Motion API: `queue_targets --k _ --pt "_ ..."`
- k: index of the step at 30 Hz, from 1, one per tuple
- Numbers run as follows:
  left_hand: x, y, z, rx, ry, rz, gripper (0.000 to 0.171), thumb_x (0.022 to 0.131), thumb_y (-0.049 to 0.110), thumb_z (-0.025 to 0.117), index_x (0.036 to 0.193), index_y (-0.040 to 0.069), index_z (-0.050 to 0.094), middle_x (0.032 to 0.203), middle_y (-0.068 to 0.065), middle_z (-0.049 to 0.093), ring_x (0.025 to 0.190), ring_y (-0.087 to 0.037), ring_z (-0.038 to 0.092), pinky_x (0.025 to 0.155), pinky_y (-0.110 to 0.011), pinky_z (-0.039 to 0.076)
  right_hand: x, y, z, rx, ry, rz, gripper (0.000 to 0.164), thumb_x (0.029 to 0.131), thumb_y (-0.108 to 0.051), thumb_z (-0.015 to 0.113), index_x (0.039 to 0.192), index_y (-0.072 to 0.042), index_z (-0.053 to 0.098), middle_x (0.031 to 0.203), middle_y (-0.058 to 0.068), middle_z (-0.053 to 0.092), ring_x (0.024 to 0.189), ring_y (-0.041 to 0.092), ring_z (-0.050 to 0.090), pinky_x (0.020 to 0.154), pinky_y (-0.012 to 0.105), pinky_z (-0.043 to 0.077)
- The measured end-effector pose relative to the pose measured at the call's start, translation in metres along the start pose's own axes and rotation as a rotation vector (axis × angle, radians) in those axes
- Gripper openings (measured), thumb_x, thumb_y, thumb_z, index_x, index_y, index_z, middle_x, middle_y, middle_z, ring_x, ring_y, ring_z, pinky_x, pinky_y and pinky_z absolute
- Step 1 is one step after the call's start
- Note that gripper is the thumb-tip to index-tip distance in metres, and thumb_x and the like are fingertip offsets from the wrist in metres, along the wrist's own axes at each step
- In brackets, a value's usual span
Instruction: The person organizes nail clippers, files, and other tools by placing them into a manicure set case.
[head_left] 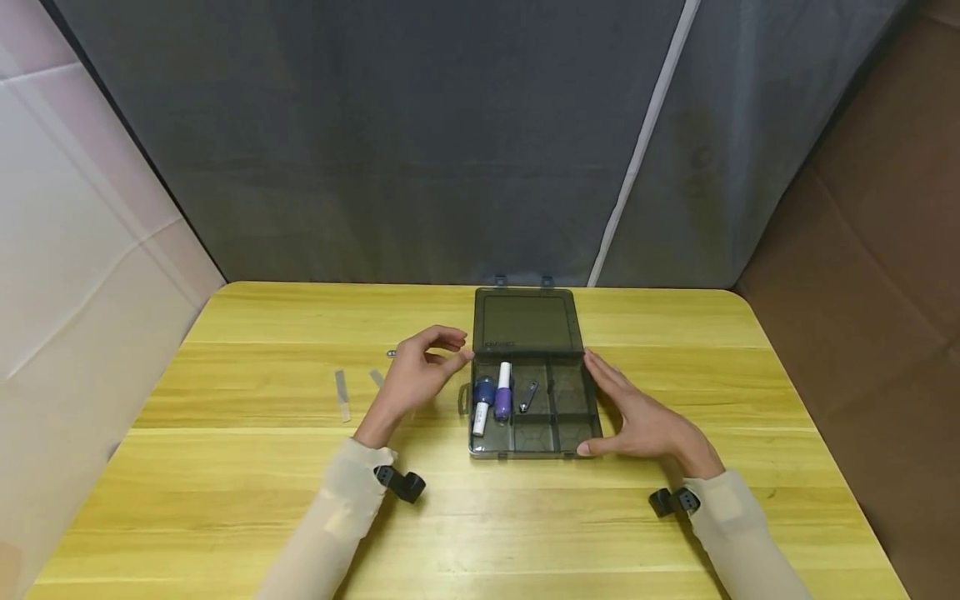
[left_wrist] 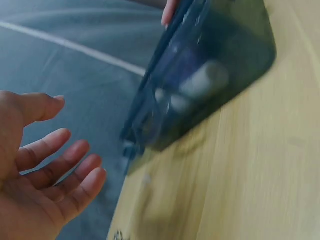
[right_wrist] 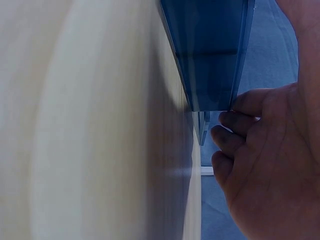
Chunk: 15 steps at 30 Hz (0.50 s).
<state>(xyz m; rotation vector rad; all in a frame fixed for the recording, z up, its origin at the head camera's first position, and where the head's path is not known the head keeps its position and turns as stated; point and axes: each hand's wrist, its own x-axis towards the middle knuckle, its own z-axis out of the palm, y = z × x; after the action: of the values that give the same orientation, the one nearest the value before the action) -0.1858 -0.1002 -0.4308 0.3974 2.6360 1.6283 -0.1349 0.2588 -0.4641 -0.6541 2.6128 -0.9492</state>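
Observation:
A dark see-through compartment box (head_left: 576, 429) lies on the table with its lid (head_left: 528, 321) swung back. Inside are a blue nail polish bottle (head_left: 483, 393) and a purple nail polish bottle (head_left: 503, 398), both white-capped, and a small nail clipper (head_left: 529, 397). My right hand (head_left: 645, 421) holds the box's right side, thumb at the front corner, fingertips near the hinge. Loosely bent and empty, my left hand (head_left: 416, 367) hovers by the left edge near the hinge; the left wrist view shows its fingers (left_wrist: 82, 187) apart from the box.
Left of the box lie a grey flat strip (head_left: 342, 396) and a second strip (head_left: 377, 377), partly behind my left hand. A small shiny metal piece (head_left: 392, 353) shows behind that hand. A dark curtain (head_left: 420, 150) hangs at the table's back edge.

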Motion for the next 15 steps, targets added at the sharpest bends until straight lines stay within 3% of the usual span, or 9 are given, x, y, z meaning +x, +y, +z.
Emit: queue_targets --k 6,15 --pt "0.004 -0.016 -0.015 0.021 0.013 -0.055 0.042 0.098 0.030 0.072 0.132 0.007 0.065 0.131 -0.014 0.065 0.118 -0.032 0.066 0.101 -0.048 0.056 0.000 0.001 0.000 -0.004 -0.001 0.001 0.132 0.074 -0.064 0.084 0.166 -0.018 0.000 0.175 0.001 -0.005 0.160 0.037 0.006 0.122 0.066 0.026" --pt "0.009 -0.036 -0.035 0.090 -0.012 -0.070 0.048 0.098 0.027 0.071 0.140 0.007 0.059 0.142 -0.013 0.059 0.131 -0.038 0.059 0.107 -0.052 0.052 0.001 0.003 0.002 0.006 0.002 -0.002 0.132 0.075 -0.063 0.084 0.166 -0.018 0.000 0.175 0.001 -0.005 0.160 0.037 0.005 0.122 0.066 0.025"
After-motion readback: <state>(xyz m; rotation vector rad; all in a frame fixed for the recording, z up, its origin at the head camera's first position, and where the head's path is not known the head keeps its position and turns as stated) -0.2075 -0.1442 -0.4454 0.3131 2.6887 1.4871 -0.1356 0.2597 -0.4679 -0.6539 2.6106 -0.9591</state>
